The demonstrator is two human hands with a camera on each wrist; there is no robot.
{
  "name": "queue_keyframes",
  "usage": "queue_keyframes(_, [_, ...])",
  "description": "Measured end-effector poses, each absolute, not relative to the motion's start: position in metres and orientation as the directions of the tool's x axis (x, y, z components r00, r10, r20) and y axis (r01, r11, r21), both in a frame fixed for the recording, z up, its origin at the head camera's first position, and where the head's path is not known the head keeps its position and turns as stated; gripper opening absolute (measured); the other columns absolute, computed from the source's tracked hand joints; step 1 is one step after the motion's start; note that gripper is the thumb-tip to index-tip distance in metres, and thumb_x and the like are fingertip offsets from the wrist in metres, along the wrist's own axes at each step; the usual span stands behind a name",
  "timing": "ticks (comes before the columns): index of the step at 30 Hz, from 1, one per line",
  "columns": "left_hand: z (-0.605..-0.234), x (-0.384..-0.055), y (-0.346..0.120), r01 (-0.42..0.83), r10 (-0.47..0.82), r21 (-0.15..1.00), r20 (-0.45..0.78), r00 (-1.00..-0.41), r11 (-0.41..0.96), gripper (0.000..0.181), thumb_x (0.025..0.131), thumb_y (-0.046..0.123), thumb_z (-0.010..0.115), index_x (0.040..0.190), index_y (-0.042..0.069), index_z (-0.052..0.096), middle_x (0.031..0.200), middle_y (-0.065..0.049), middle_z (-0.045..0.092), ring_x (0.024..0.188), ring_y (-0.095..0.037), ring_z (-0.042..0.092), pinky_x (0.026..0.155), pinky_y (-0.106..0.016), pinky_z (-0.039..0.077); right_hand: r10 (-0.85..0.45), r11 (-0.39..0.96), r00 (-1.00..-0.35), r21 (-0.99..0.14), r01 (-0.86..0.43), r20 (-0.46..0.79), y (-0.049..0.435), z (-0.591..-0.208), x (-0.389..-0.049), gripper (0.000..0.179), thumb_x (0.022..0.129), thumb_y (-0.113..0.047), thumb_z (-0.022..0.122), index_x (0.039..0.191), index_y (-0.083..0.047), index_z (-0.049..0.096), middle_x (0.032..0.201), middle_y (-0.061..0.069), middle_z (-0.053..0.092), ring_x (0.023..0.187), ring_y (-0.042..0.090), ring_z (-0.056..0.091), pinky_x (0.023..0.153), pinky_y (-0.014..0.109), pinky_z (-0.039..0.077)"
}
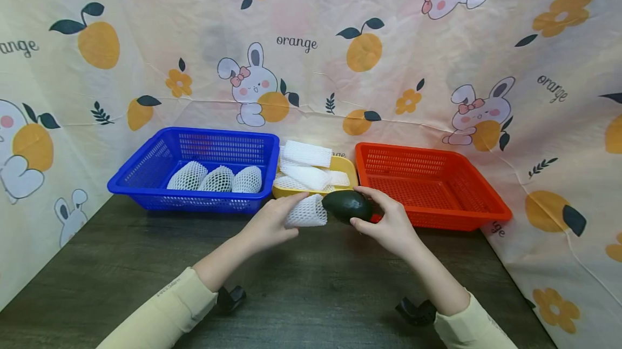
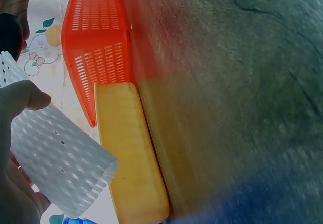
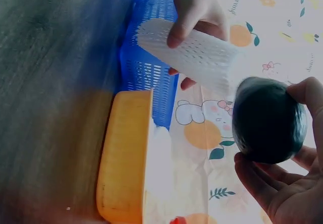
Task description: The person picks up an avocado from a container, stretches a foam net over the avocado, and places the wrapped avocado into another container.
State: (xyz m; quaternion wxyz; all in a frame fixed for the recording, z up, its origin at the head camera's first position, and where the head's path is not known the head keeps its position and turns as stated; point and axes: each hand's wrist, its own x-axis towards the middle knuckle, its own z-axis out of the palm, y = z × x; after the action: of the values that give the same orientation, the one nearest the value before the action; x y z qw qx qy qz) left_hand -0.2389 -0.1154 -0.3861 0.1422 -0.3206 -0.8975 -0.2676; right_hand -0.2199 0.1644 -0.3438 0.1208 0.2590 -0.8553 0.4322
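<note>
My left hand (image 1: 269, 223) grips a white foam net sleeve (image 1: 307, 212), its thumb lying across the mesh in the left wrist view. In the right hand (image 1: 389, 225) a dark green, glossy avocado (image 1: 347, 205) is held between thumb and fingers. The avocado's narrow tip is at the sleeve's right end in the head view; whether they touch I cannot tell. Both are in the air in front of a yellow tray (image 1: 346, 166). Folded white foam sleeves (image 1: 308, 154) lie piled in that tray.
A blue basket (image 1: 194, 200) at the left holds several net-covered fruits (image 1: 218, 179). At the right stands a red basket (image 1: 437, 214). All the containers sit along the back of the dark tabletop (image 1: 311, 289), before a printed cloth (image 1: 311, 79).
</note>
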Motion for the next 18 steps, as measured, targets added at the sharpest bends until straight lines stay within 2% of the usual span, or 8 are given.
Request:
queue_keyframes(4, [-0.384,-0.239,-0.113,0.650,0.507,0.401,0.412,-0.757,0.646,0.076,0.075,0.009,0.079,0.142,0.011,0.044,0.130,-0.012,0.057,0.115,-0.028,0.054,0.096,-0.048,0.042,-0.381,0.512,-0.833,-0.658,-0.552,0.402,0.164,-0.341,-0.219,0.061,0.076,-0.018,0.081,0.132,-0.019,0.057,0.123,0.003,0.060,0.106,0.022,0.056,0.084,0.044,0.050])
queue_keyframes(8, [-0.383,-0.239,-0.111,0.663,0.515,0.431,0.419,-0.748,0.612,0.075,0.075,0.009,0.079,0.142,0.009,0.044,0.130,-0.011,0.057,0.115,-0.027,0.054,0.096,-0.045,0.043,-0.429,0.522,-0.821,-0.638,-0.566,0.377,0.160,-0.343,-0.219,0.061,0.076,-0.020,0.082,0.131,-0.018,0.057,0.124,0.000,0.060,0.105,0.021,0.055,0.083,0.043,0.050])
queue_keyframes(14, [-0.381,-0.240,-0.105,0.719,0.559,0.446,0.452,-0.695,0.532,0.069,0.076,0.012,0.080,0.137,0.005,0.049,0.122,-0.011,0.060,0.106,-0.023,0.057,0.091,-0.040,0.047,-0.485,0.488,-0.777,-0.613,-0.621,0.401,0.151,-0.352,-0.225,0.061,0.075,-0.019,0.083,0.130,-0.015,0.058,0.117,-0.001,0.062,0.096,0.016,0.058,0.078,0.034,0.051])
queue_keyframes(18, [-0.380,-0.241,-0.101,0.747,0.577,0.449,0.475,-0.665,0.490,0.067,0.075,0.016,0.083,0.133,0.002,0.053,0.118,-0.012,0.062,0.104,-0.023,0.059,0.089,-0.038,0.048,-0.480,0.462,-0.786,-0.650,-0.604,0.389,0.145,-0.357,-0.226,0.061,0.074,-0.018,0.084,0.129,-0.014,0.056,0.118,0.001,0.061,0.096,0.017,0.059,0.077,0.032,0.052])
